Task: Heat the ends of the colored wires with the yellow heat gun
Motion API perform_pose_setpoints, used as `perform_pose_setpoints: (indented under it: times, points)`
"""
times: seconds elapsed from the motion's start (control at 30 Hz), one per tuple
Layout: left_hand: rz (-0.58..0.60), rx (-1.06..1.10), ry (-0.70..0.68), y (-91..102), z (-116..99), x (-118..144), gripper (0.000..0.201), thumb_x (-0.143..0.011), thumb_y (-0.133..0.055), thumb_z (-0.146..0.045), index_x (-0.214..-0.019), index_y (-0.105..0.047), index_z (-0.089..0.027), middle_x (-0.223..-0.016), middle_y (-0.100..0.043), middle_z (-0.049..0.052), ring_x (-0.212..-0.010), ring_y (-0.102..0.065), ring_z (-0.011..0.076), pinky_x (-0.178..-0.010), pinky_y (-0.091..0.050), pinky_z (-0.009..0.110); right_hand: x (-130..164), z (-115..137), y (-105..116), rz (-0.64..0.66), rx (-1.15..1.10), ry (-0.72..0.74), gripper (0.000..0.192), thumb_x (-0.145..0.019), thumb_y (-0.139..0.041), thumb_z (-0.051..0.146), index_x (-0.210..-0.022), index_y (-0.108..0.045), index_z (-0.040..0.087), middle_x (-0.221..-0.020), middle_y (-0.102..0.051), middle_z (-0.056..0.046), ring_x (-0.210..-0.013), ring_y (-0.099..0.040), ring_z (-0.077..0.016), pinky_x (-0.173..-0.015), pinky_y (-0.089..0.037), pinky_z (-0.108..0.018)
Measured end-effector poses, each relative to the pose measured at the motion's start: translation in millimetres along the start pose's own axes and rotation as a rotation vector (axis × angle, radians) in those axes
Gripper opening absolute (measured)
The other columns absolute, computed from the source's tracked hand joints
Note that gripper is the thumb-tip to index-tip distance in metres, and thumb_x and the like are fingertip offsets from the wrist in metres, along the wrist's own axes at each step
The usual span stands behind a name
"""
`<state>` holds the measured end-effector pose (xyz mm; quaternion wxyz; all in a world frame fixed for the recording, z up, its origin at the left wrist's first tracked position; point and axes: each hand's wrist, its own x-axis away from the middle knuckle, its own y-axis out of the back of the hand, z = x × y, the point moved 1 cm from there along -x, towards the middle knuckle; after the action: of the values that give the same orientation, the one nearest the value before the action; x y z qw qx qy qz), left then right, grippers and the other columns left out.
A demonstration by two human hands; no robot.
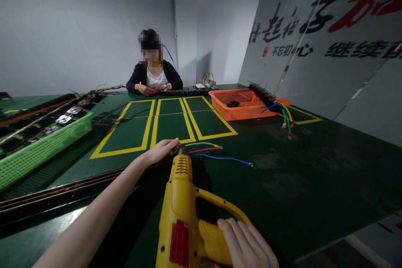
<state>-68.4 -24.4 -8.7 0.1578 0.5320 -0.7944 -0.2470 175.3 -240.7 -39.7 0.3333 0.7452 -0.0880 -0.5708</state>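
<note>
My right hand (249,243) is wrapped round the handle of a yellow heat gun (177,201) with a red label on its body. The gun points away from me, its metal nozzle (182,150) close to my left hand (165,148). My left fingers close over the end of a long dark strip (78,188) lying across the table; the nozzle partly hides their grip. From that end a green-yellow wire (201,144), a red wire (205,149) and a blue wire (220,158) with ring terminals stretch to the right.
A green basket (47,148) with dark strips stands at the left. An orange basket (238,113) holds small black parts, and a wired strip (264,96) rests on it. Yellow tape (146,130) marks rectangles on the green table (298,180). A co-worker (153,75) sits opposite.
</note>
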Motion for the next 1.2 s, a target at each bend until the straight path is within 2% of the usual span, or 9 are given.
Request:
perform_pose_setpoints:
  times: [0.13,0.4,0.57,0.8,0.97,1.2]
  points:
    - [-0.023,-0.004,0.005,-0.1,0,1,0.077,-0.078,-0.032,-0.078,-0.098,-0.066,-0.012,-0.097,-0.065,0.008,-0.09,-0.056,0.0199,-0.086,-0.042,0.03,-1,-5,-1,0.0,0.003,0.011,0.061,-0.093,-0.02,0.056,-0.083,-0.065,0.016,-0.08,-0.068,-0.001,-0.072,-0.062,-0.0112,-0.075,-0.041,-0.028]
    - [0.008,-0.078,0.013,0.9,-15,7,0.079,-0.075,-0.031,-0.08,-0.099,-0.063,-0.012,-0.102,-0.064,0.008,-0.098,-0.054,0.024,-0.09,-0.041,0.032,6,-21,-1,0.038,0.011,0.017,0.058,-0.092,-0.026,0.058,-0.088,-0.064,0.015,-0.086,-0.068,-0.001,-0.078,-0.063,-0.0117,-0.08,-0.041,-0.029]
    - [0.031,-0.094,-0.02,0.9,-17,9,0.073,-0.078,-0.031,-0.077,-0.096,-0.063,-0.014,-0.101,-0.064,0.006,-0.097,-0.055,0.023,-0.09,-0.042,0.031,5,-33,1,0.07,0.075,0.069,0.054,-0.091,-0.034,0.057,-0.091,-0.064,0.013,-0.088,-0.068,-0.002,-0.08,-0.063,-0.0118,-0.08,-0.04,-0.028]
    - [0.019,-0.111,-0.008,1.9,-14,9,0.07,-0.08,-0.033,-0.074,-0.099,-0.065,-0.015,-0.103,-0.065,0.006,-0.098,-0.056,0.023,-0.09,-0.043,0.03,-1,-47,6,0.049,0.163,0.022,0.059,-0.094,-0.026,0.055,-0.084,-0.064,0.011,-0.08,-0.066,-0.005,-0.073,-0.061,-0.0126,-0.077,-0.039,-0.029]
    - [0.022,-0.111,0.014,2.3,-12,8,0.072,-0.079,-0.032,-0.075,-0.104,-0.064,-0.015,-0.109,-0.063,0.007,-0.103,-0.054,0.0246,-0.096,-0.041,0.033,3,-58,8,0.058,0.252,0.011,0.061,-0.093,-0.026,0.056,-0.084,-0.063,0.008,-0.08,-0.066,-0.008,-0.072,-0.062,-0.0159,-0.076,-0.038,-0.032]
    - [0.017,-0.113,0.035,1.6,-15,9,0.076,-0.077,-0.031,-0.076,-0.104,-0.064,-0.014,-0.11,-0.062,0.009,-0.104,-0.053,0.0256,-0.1,-0.039,0.037,6,-59,8,0.069,0.264,-0.015,0.059,-0.093,-0.028,0.055,-0.087,-0.062,0.008,-0.082,-0.066,-0.008,-0.074,-0.062,-0.0164,-0.077,-0.039,-0.032]
